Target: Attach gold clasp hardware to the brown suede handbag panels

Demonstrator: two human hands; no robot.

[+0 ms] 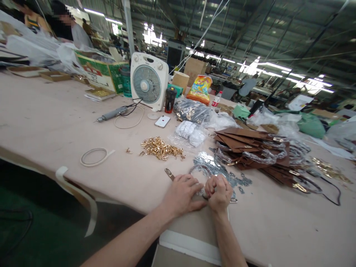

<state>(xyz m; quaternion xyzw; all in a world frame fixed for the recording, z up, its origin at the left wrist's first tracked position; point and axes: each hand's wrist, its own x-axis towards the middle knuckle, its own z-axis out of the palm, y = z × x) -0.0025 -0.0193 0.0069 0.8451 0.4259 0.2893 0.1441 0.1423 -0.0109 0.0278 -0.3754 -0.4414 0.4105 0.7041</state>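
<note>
My left hand [183, 194] lies flat at the table's front edge, fingers stretched over a brown piece that is mostly hidden. A brown strap end with a gold metal fitting [168, 173] pokes out beyond its fingers. Close on the right, my right hand [219, 193] is curled into a fist; whatever it grips is hidden. Behind both hands rises a plastic-wrapped handle loop [200, 168]. Flat grey metal plates [207, 159] spread past it. Another gold fitting [233, 200] shows by the right wrist. A pile of small gold metal parts [161, 148] sits further back.
Stacked brown bag pieces [250, 148] with wrapped handles lie on the right. Farther back are a phone [162, 121], a fan [149, 81], a grey electric screwdriver [111, 114] and a bagged white bundle [190, 133]. A tape ring [94, 157] lies left. People work in the background.
</note>
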